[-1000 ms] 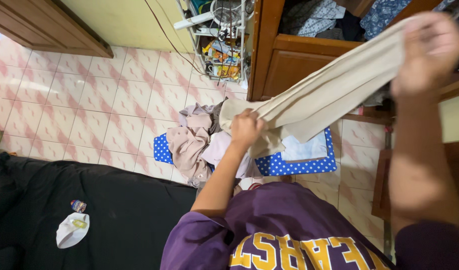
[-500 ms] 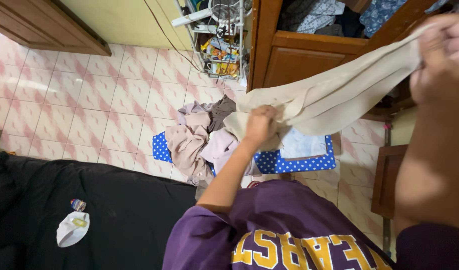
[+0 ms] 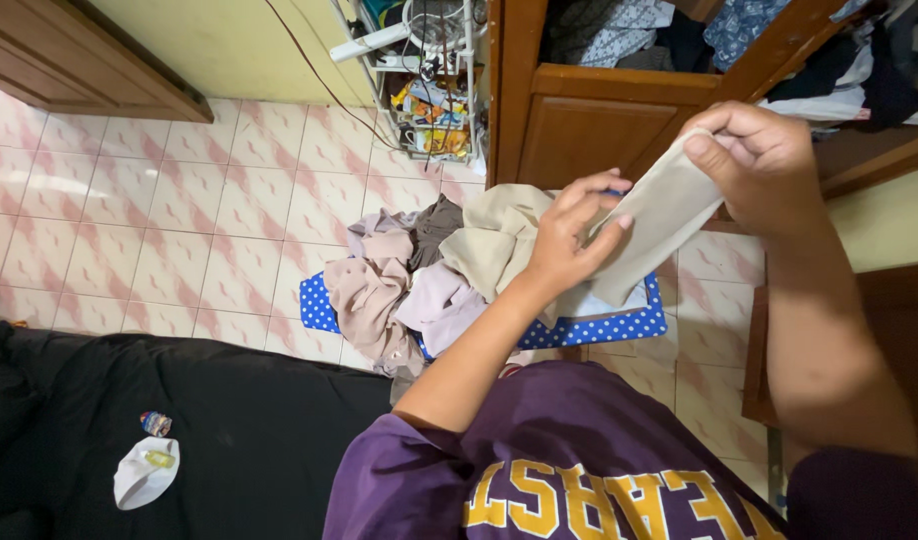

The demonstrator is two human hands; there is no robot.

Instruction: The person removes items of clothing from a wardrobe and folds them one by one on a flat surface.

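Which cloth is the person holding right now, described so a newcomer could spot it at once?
Start at the blue white-dotted basket on the pink tiled floor before the wooden wardrobe. Above it, the left hand and right hand each pinch the beige cloth. Unlike the pinkish and dark clothes heaped beside it, it is lifted and stretched between both hands.

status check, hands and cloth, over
Left hand and right hand both grip the beige cloth. Held above the blue dotted basket. Nothing in the way.

Pink tiled floor (image 3: pixel 179 190), yellow wall (image 3: pixel 259 50), wooden wardrobe (image 3: pixel 589 120), black sofa (image 3: pixel 229 430).
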